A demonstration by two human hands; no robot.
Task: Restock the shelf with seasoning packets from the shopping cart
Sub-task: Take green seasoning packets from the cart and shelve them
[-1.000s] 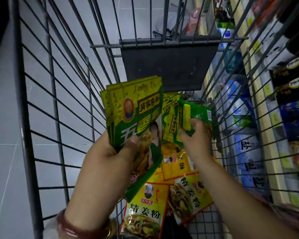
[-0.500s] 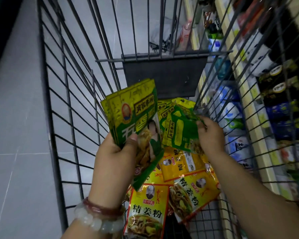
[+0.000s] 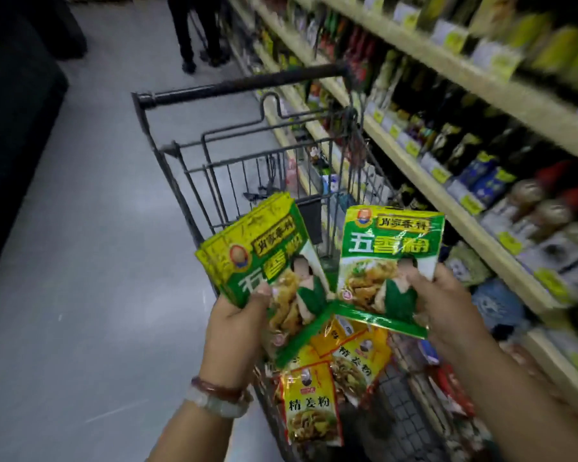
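Observation:
My left hand (image 3: 236,323) grips a fanned stack of green seasoning packets (image 3: 257,251) above the shopping cart (image 3: 167,168). My right hand (image 3: 447,305) pinches a single green packet (image 3: 389,258) by its lower right corner, held upright beside the stack. Below both hands, several yellow seasoning packets (image 3: 309,405) lie in the cart's basket. The shelf (image 3: 424,171) runs along the right side, blurred.
Bottles, jars and bags fill the shelf rows (image 3: 501,181) on the right, with yellow price tags on the edges. A person's legs (image 3: 194,31) stand in the aisle beyond the cart handle (image 3: 241,85). Grey floor (image 3: 80,261) lies to the left.
My right hand has lifted a green packet out of the cart and turned it face up beside the left hand's stack. My view has risen from the basket to the aisle and shelf.

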